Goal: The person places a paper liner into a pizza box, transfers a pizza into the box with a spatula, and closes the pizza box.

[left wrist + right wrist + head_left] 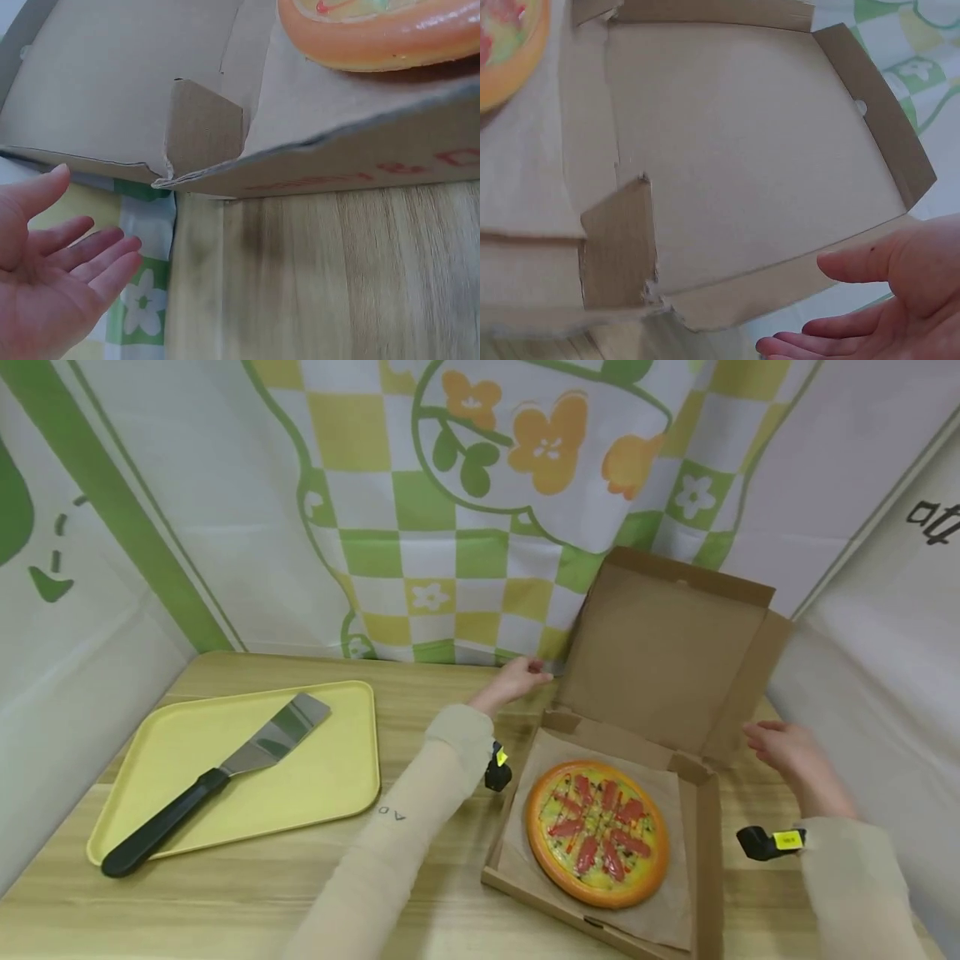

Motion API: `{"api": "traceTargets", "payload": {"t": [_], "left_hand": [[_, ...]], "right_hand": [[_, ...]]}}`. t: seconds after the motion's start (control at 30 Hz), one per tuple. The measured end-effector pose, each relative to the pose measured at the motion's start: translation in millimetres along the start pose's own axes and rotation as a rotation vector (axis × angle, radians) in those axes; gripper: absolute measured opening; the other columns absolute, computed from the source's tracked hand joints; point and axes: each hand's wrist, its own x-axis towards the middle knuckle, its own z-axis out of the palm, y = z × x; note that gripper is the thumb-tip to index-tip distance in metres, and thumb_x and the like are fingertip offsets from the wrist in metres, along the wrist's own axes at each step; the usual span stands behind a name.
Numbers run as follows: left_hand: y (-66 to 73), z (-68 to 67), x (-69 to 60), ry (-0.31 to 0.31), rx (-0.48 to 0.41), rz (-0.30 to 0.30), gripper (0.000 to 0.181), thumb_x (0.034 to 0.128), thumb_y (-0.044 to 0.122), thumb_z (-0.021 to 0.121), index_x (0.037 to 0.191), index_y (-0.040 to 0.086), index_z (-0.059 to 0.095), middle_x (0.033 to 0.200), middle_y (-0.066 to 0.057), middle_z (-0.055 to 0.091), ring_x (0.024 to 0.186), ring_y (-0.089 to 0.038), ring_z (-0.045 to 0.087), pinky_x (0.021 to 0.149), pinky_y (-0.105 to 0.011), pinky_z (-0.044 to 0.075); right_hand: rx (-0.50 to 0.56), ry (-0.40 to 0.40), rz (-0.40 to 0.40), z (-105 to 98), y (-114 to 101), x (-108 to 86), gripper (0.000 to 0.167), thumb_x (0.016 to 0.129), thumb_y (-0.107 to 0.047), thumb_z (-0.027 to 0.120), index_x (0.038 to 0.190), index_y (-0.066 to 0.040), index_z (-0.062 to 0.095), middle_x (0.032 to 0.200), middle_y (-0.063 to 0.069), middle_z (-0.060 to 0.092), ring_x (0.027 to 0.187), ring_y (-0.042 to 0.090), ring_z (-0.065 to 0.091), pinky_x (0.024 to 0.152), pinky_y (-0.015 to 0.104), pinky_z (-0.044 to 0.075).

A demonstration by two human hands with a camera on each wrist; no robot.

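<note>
A brown cardboard pizza box stands with its lid raised and leaning back. Inside, on brown paper, lies a round pizza with red sausage-like toppings. My left hand is beside the lid's left edge, and in the left wrist view its fingers are loosely spread with nothing held. At the lid's right side flap is my right hand, empty, its thumb and fingers apart in the right wrist view. Whether its thumb touches the flap I cannot tell.
At the left of the wooden table lies a yellow tray. A metal spatula with a black handle rests diagonally across it, the handle passing over the tray's near rim. A checked, flowered curtain hangs behind the table.
</note>
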Motion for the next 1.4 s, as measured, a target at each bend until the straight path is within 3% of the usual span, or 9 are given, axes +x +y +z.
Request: {"api": "traceTargets", "payload": {"t": [0.27, 0.43, 0.53, 0.6, 0.67, 0.8, 1.07, 1.23, 1.4], "left_hand": [[-111.4, 54.6, 118.5, 0.018, -0.005, 0.042, 0.079, 0.0696, 0.065, 0.063, 0.131, 0.018, 0.047, 0.115, 0.001, 0.059, 0.103, -0.012, 0.055, 0.084, -0.028, 0.046], [-150.0, 78.5, 161.8, -0.003, 0.007, 0.047, 0.082, 0.0704, 0.067, 0.058, 0.137, 0.024, 0.038, 0.124, 0.003, 0.053, 0.111, -0.012, 0.051, 0.088, -0.029, 0.044], [-152.2, 86.3, 169.7, -0.024, 0.056, 0.052, 0.081, 0.075, 0.066, 0.054, 0.141, 0.026, 0.031, 0.131, 0.004, 0.048, 0.117, -0.012, 0.046, 0.094, -0.03, 0.04], [-147.2, 89.8, 171.4, -0.031, 0.094, 0.055, 0.079, 0.0782, 0.064, 0.051, 0.143, 0.025, 0.028, 0.133, 0.004, 0.046, 0.121, -0.012, 0.043, 0.097, -0.031, 0.037], [-136.1, 91.0, 168.1, -0.026, 0.143, 0.058, 0.077, 0.0808, 0.063, 0.048, 0.143, 0.023, 0.027, 0.134, 0.003, 0.045, 0.123, -0.013, 0.04, 0.099, -0.032, 0.035], [-107.1, 90.8, 153.0, -0.027, 0.185, 0.043, 0.075, 0.0836, 0.062, 0.046, 0.143, 0.02, 0.028, 0.138, 0.0, 0.041, 0.128, -0.015, 0.035, 0.102, -0.032, 0.031], [-87.5, 88.8, 139.2, -0.011, 0.181, 0.0, 0.071, 0.0843, 0.06, 0.046, 0.142, 0.022, 0.03, 0.141, 0.003, 0.037, 0.129, -0.015, 0.033, 0.102, -0.034, 0.031], [-93.6, 90.4, 150.8, 0.033, 0.22, 0.038, 0.065, 0.0864, 0.054, 0.05, 0.139, 0.018, 0.037, 0.138, 0.0, 0.042, 0.127, -0.016, 0.037, 0.102, -0.032, 0.032], [-99.6, 93.1, 162.4, 0.035, 0.215, 0.037, 0.065, 0.0854, 0.055, 0.05, 0.139, 0.022, 0.036, 0.139, 0.004, 0.041, 0.128, -0.014, 0.035, 0.103, -0.033, 0.031]], "right_hand": [[0.193, -0.014, -0.003, 11, 1, 17.8, 0.071, 0.096, -0.03, 0.028, 0.133, 0.022, -0.001, 0.141, 0.038, 0.009, 0.13, 0.043, 0.015, 0.106, 0.043, 0.022], [0.272, -0.015, -0.015, 15, 5, 25.8, 0.07, 0.096, -0.028, 0.029, 0.134, 0.018, -0.007, 0.143, 0.034, 0.001, 0.131, 0.041, 0.009, 0.107, 0.04, 0.018], [0.319, -0.031, -0.045, 16, 6, 27.9, 0.071, 0.097, -0.027, 0.031, 0.136, 0.014, -0.011, 0.144, 0.032, -0.003, 0.132, 0.039, 0.011, 0.105, 0.034, 0.027], [0.338, -0.037, -0.083, 17, 7, 28.7, 0.07, 0.097, -0.026, 0.034, 0.138, 0.012, -0.009, 0.144, 0.032, 0.001, 0.125, 0.033, 0.032, 0.095, 0.026, 0.038], [0.359, -0.041, -0.124, 17, 9, 29.5, 0.067, 0.097, -0.024, 0.036, 0.139, 0.013, -0.002, 0.139, 0.033, 0.016, 0.107, 0.017, 0.049, 0.081, 0.021, 0.044], [0.394, -0.029, -0.16, 16, 15, 33.1, 0.054, 0.096, -0.018, 0.039, 0.135, 0.012, 0.015, 0.112, 0.012, 0.04, 0.081, -0.002, 0.048, 0.067, 0.021, 0.045], [0.424, -0.076, -0.226, 13, 36, 51.6, 0.066, 0.095, -0.021, 0.044, 0.143, 0.006, 0.008, 0.135, 0.032, 0.021, 0.104, 0.023, 0.044, 0.066, 0.022, 0.048], [0.463, -0.082, -0.268, 12, 31, 48.2, 0.064, 0.094, -0.017, 0.047, 0.141, 0.008, 0.011, 0.122, 0.025, 0.035, 0.082, 0.0, 0.05, 0.063, 0.024, 0.05], [0.378, -0.072, -0.203, 10, 10, 30.0, 0.068, 0.097, -0.014, 0.037, 0.139, 0.009, -0.012, 0.14, 0.039, 0.0, 0.079, -0.012, 0.045, 0.065, 0.018, 0.049]]}}
